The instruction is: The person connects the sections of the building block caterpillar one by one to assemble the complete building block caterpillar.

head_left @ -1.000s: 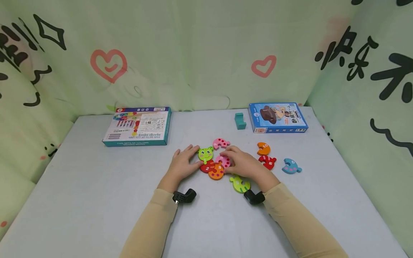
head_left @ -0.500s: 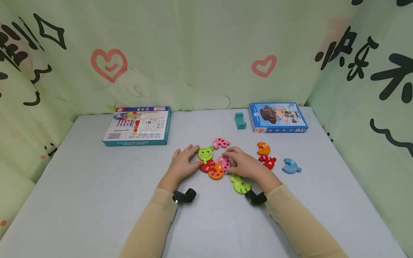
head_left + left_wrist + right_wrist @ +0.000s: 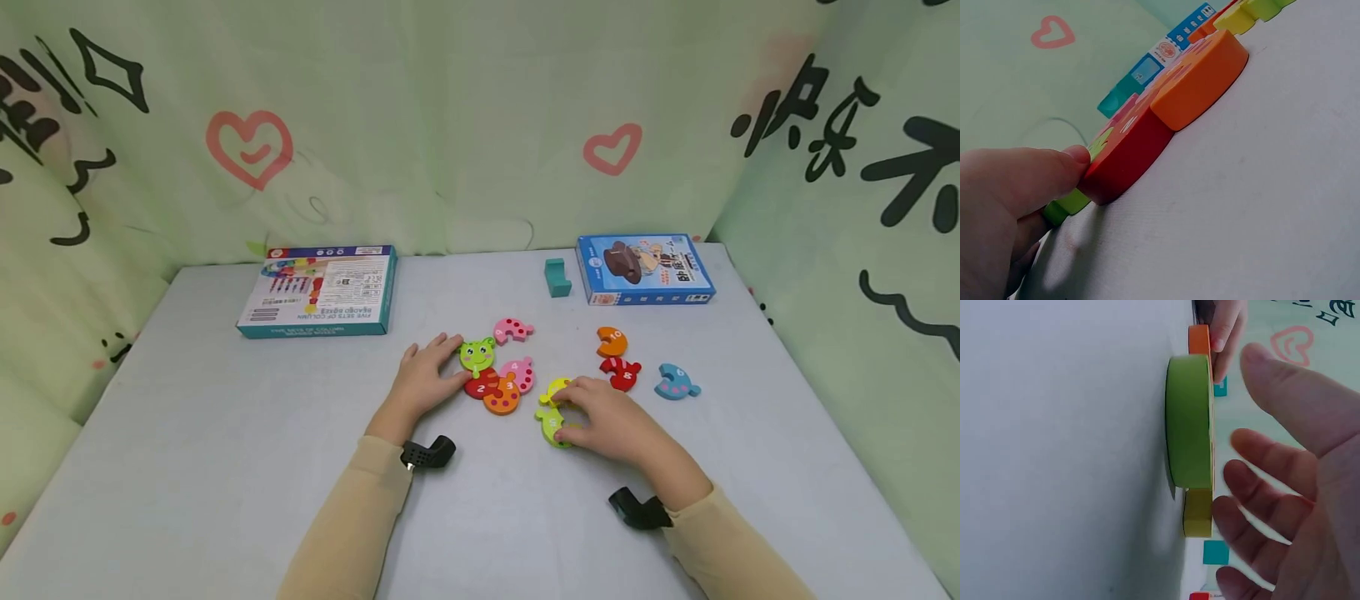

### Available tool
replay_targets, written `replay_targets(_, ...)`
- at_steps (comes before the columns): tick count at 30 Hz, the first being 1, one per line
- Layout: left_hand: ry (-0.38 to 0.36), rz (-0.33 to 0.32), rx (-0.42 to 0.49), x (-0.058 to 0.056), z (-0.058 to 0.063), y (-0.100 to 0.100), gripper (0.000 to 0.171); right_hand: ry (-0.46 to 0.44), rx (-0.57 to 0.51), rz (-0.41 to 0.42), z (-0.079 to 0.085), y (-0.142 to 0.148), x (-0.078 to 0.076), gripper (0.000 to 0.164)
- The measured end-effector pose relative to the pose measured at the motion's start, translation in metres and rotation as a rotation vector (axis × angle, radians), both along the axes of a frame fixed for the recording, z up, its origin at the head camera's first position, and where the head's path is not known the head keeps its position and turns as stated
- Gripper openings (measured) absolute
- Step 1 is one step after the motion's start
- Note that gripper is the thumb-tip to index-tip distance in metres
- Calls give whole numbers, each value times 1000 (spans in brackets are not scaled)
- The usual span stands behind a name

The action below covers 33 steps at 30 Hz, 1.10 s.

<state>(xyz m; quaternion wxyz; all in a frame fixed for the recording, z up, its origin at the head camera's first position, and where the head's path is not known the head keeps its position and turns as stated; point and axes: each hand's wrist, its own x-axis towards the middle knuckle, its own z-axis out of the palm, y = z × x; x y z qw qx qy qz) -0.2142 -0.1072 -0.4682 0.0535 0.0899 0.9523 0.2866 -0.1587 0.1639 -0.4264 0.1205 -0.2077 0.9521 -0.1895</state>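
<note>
Four pieces (image 3: pixel 490 385) edge-to-edge, gap, green piece (image 3: pixel 551 423) (right fingers (image 3: pixel 583 395) near)

The red piece (image 3: pixel 1129 153), orange piece (image 3: pixel 1204 78) and green piece (image 3: pixel 1189 422) look like painted wood — smooth sides, only a little shine. The desk (image 3: pixel 225 483) has a matt cloth top. The curtain (image 3: pixel 450 125) is cloth too, with soft folds. The blue box (image 3: pixel 660 260) looks like smooth card — a bit glossy. The sleeves (image 3: pixel 352 508) are matt cloth.
</note>
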Motion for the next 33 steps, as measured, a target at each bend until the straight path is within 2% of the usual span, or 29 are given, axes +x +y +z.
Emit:
replay_targets(5, 2, 3, -5, 0, 0, -1, 63, 77, 98, 28, -3, -1, 7, 49)
replay_targets(9, 1, 4, 3, 0, 0, -1, 63, 109, 119, 28, -4, -1, 9, 47)
replay_targets(13, -2, 4, 4, 0, -1, 0, 63, 99, 106, 15, -4, -1, 10, 45)
replay_targets(20, -8, 8, -2, 0, -2, -1, 63, 120, 100, 4, -5, 1, 9, 51)
replay_targets(26, 2, 10, 0, 0, -2, 0, 63, 148, 74, 23, -6, 2, 8, 38)
replay_targets(33, -1, 12, 0, -1, -2, 0, 63, 138, 33, 32, -6, 5, 9, 35)
